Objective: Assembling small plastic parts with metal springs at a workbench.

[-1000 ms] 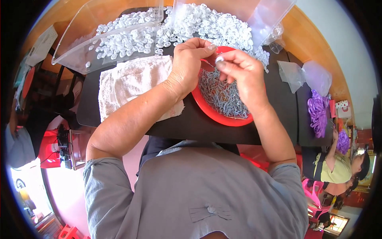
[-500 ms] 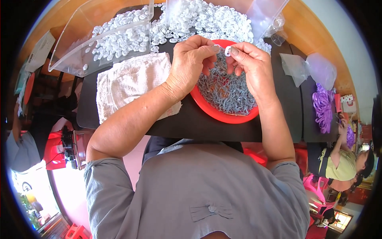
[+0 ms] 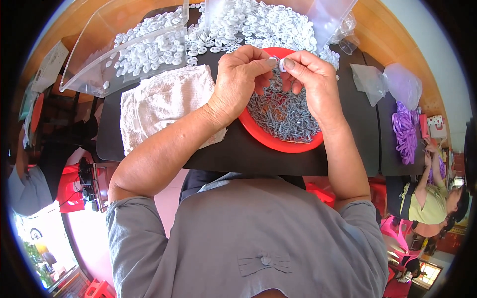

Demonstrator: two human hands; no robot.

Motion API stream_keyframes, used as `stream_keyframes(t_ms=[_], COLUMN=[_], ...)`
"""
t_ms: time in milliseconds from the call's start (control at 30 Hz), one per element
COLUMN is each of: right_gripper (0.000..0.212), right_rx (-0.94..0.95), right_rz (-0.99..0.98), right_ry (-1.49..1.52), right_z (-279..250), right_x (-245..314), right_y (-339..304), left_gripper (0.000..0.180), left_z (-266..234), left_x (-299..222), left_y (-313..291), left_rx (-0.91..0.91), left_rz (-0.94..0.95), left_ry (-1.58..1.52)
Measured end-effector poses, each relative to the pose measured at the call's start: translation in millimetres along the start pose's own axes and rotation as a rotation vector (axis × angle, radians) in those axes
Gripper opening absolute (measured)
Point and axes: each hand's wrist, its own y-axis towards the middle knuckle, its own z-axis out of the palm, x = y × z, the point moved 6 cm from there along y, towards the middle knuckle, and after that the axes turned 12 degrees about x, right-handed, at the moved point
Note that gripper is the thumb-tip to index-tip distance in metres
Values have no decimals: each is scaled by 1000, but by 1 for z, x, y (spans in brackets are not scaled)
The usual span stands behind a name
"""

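Above a red bowl (image 3: 259, 137) full of small grey screws (image 3: 285, 116), my two hands meet fingertip to fingertip. My right hand (image 3: 318, 82) pinches a small white oval plastic piece (image 3: 282, 64) between thumb and forefinger. Thumb and forefinger of my left hand (image 3: 237, 74) are closed on a tiny metallic thing beside that piece; it looks like a screw, mostly hidden by the fingertips. A large heap of similar white oval pieces (image 3: 278, 27) lies on the dark table beyond the bowl.
Left of the bowl lies a folded pale towel (image 3: 166, 107). A clear plastic bin (image 3: 82, 74) tipped on its side spills white pieces. Plastic bags (image 3: 368, 84) and purple ribbon bundles (image 3: 405, 134) are at the right, where another person (image 3: 427, 203) works.
The white piece has turned in my right fingertips, and both hands have come slightly closer together. At the right, the other person's arms have shifted.
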Motion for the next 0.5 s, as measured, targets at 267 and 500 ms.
stream_keyframes(t_ms=[267,500], right_gripper=[18,17], right_rx=[-117,-80], right_rz=[4,-59], right_ry=[-56,-213], right_z=[2,4], right_x=[-2,4], right_y=[-2,-2], left_gripper=[16,16], left_z=[3,6], left_x=[10,9], left_y=[0,-1], left_rx=[-29,9], left_rz=[-29,-32], left_ry=[-171,-115])
